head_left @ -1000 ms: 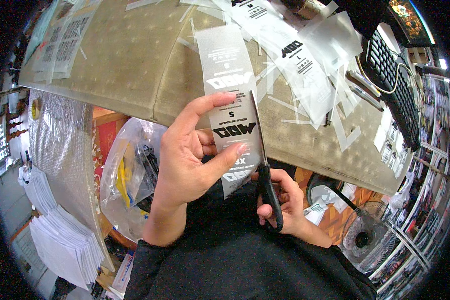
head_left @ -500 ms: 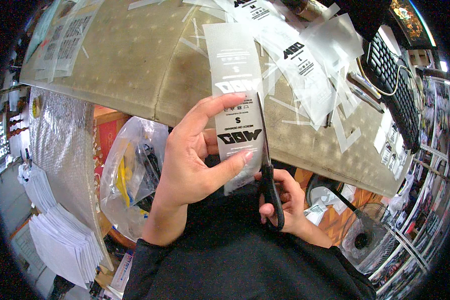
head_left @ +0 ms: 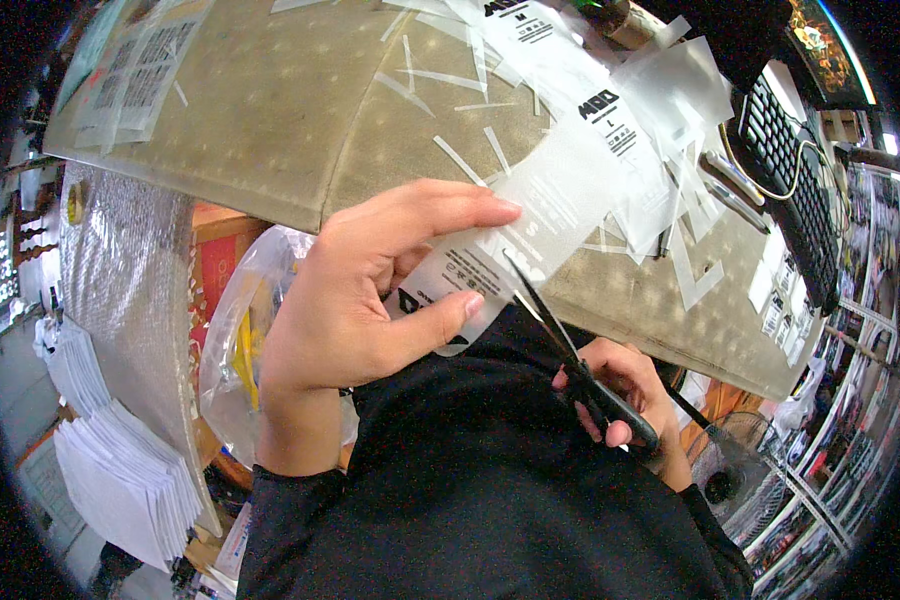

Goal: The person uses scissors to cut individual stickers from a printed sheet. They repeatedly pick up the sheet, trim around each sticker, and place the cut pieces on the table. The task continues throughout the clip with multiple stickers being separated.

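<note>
A pair of black-handled metal scissors [head_left: 610,395] is gripped in the right hand [head_left: 630,400], with the fingers curled about the handles. The blades are parted by a narrow gap and are pointed up and to the left; the upper tip is seen over the right-hand edge of a long, translucent white strip with black print [head_left: 550,190], though whether the strip is touched by it cannot be told. The strip is held in the left hand [head_left: 400,280], its thumb and index finger laid across the front and the other fingers partly hidden behind. Both hands are raised in front of a black long-sleeved garment [head_left: 520,480].

The strip is slanted up to the right, over the front edge of a grey-brown surface [head_left: 270,130], and its far end is overlapped in view with printed white strips [head_left: 610,120]. Beneath the left forearm, a clear plastic bag [head_left: 230,390] is seen beyond the surface's edge.

On the surface, thin clear slivers [head_left: 458,160] are scattered past the left hand. The widest open stretch is found left of them, bounded by barcode-printed sheets [head_left: 135,75]. On the right, room is narrowed by slender silver tools [head_left: 735,190] and a black keyboard [head_left: 795,195], beyond which a lit screen [head_left: 830,50] is placed.
</note>
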### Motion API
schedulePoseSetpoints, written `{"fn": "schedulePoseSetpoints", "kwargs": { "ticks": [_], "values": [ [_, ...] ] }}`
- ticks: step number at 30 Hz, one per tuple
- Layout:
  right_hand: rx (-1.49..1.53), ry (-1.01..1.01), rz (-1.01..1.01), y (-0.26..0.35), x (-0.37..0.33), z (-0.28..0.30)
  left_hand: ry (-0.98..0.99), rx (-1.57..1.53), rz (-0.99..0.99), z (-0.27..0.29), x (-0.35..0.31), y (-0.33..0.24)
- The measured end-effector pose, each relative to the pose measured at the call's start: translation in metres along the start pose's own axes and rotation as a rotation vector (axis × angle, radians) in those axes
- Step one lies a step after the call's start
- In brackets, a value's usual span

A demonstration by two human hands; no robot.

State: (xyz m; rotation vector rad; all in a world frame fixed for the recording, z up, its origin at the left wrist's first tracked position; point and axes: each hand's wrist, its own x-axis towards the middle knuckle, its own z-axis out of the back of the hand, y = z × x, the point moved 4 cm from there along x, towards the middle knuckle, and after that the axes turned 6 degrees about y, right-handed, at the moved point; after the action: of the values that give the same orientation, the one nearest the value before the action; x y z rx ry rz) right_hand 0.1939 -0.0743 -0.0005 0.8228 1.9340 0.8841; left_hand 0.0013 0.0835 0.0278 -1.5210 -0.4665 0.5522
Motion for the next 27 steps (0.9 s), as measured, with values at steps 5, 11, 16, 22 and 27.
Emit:
{"fn": "schedulePoseSetpoints", "kwargs": {
  "ticks": [5,11,16,22,27],
  "values": [
    [-0.089,0.023,-0.018,0.0019,0.0006,0.0055,0.095,-0.029,0.113,-0.0061,0.0018,-0.0055],
    [-0.179,0.102,-0.033,0.0043,0.0005,0.0095,0.134,-0.049,0.076,-0.009,0.0035,-0.0055],
    [-0.171,0.075,0.015,0.005,0.0013,0.0081,0.154,-0.012,0.053,-0.0086,0.0039,-0.0066],
    [-0.185,0.075,-0.01,0.0065,0.0007,0.0087,0.157,-0.015,0.057,-0.0088,0.004,-0.0063],
    [-0.243,0.082,0.008,0.0075,0.0009,0.0098,0.155,-0.005,0.04,-0.0084,0.0045,-0.0056]
  ]
}}
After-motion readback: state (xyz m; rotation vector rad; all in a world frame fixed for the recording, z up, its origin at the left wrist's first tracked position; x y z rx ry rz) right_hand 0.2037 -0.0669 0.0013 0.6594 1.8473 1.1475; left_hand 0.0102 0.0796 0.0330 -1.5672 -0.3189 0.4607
